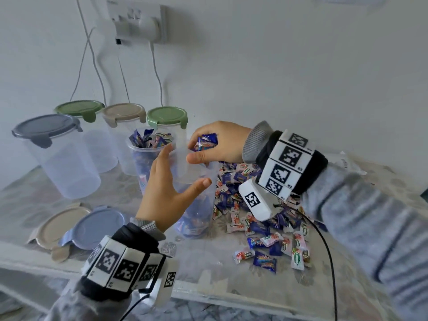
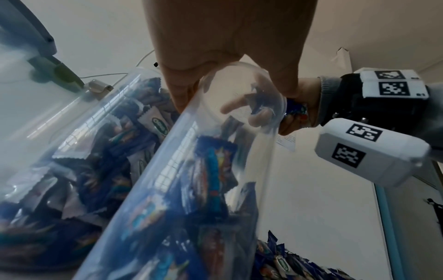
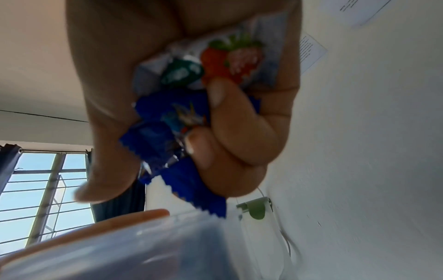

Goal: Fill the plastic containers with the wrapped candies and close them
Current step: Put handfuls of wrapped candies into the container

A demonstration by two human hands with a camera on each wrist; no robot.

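Note:
My left hand (image 1: 173, 179) grips a clear plastic container (image 1: 196, 205) that stands on the table, thumb on the near side and fingers on the far side. Blue wrapped candies fill its lower part (image 2: 210, 170). My right hand (image 1: 196, 149) hovers just above its rim and clutches a handful of wrapped candies (image 1: 206, 141). These are blue ones and a white strawberry one (image 3: 230, 56). Right behind stands a second open container (image 1: 150, 156), heaped with candies above its rim. A big pile of loose candies (image 1: 254, 205) lies on the table under my right wrist.
Several closed empty containers stand at the back left, with grey (image 1: 46, 128), green (image 1: 80, 107), beige (image 1: 124, 112) and green (image 1: 166, 115) lids. Two loose lids, beige (image 1: 58, 225) and blue (image 1: 99, 225), lie near the front left edge. Cables hang down the wall behind.

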